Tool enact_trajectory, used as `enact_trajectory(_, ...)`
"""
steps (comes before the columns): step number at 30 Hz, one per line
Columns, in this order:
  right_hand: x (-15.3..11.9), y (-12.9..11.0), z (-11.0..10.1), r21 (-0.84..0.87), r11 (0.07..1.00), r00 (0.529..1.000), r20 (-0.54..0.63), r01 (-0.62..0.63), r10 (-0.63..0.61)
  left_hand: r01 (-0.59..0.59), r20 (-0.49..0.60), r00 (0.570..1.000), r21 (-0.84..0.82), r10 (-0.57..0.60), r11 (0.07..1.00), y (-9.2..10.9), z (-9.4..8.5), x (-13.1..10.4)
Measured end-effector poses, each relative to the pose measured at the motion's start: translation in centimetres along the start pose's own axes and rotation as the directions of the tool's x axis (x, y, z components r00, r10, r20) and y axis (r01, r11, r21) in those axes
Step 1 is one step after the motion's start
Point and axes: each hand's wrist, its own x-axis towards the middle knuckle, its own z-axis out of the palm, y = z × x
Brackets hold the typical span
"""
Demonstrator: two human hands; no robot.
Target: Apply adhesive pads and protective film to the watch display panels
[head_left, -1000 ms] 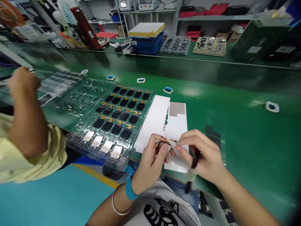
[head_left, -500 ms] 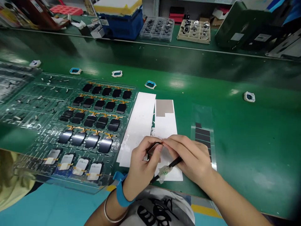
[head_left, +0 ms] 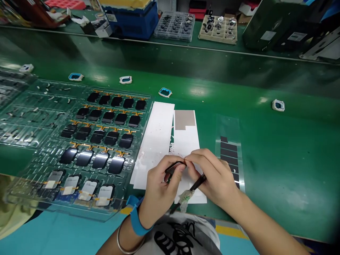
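Observation:
Between the fingers and thumb of my left hand (head_left: 159, 186) is a small dark display panel (head_left: 172, 168), held tilted over the white paper strips. My right hand (head_left: 216, 177) meets it with fingertips pinched at the panel's right corner; what lies between those tips is too small to make out. A black tweezers-like tool (head_left: 198, 182), wrapped with clear tape at its middle, is tucked in my right hand and points down toward my body. To the left, a clear plastic tray (head_left: 79, 209) bears rows of similar black display panels (head_left: 116, 164) with orange flex cables.
Behind the hands lies a white paper strip (head_left: 159, 134) beside another with a grey-brown adhesive sheet (head_left: 184, 118). A clear sheet with black pieces (head_left: 228, 156) is at right. Several watch frames (head_left: 165, 92) line the bench. A blue bin (head_left: 132, 21) stands on the back shelf.
The view has shifted slightly. The panel in my left hand has turned a little and shows more of its dark face. Both hands stay together at its corner.

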Motion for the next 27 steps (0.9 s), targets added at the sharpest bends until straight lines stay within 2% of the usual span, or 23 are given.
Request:
enact_trajectory(3, 0.3, 0.2, -0.3, 0.167, 0.980, 0.994, 0.055, -0.107, 0.099, 0.016, -0.005, 1.000, -0.030, -0.016, 0.999, -0.1, 0.1, 0.1)
enact_trajectory(5, 0.4, 0.6, -0.5, 0.253, 0.957, 0.988, 0.091, -0.142, 0.122, 0.017, -0.016, 1.000, -0.031, -0.017, 0.999, -0.2, 0.1, 0.1)
enact_trajectory(10, 0.2, 1.4, -0.9, 0.322, 0.936, 0.985, 0.138, -0.144, 0.104, -0.009, -0.029, 1.000, -0.041, 0.007, 0.999, -0.3, 0.1, 0.2)
enact_trajectory(14, 0.1, 1.7, -0.8, 0.387, 0.912, 0.986, 0.144, -0.139, 0.090, -0.040, -0.024, 0.999, 0.022, 0.041, 0.999, -0.1, 0.1, 0.3)
enact_trajectory(20, -0.3, 1.9, -0.7, 0.271, 0.959, 0.988, 0.146, -0.088, 0.050, -0.107, -0.040, 0.993, 0.074, 0.110, 0.991, 0.0, 0.0, 0.6)
enact_trajectory(27, -0.3, 1.5, -0.6, 0.157, 0.987, 0.993, 0.115, -0.033, 0.015, -0.107, -0.061, 0.991, 0.124, 0.115, 0.987, 0.1, 0.1, 0.6)
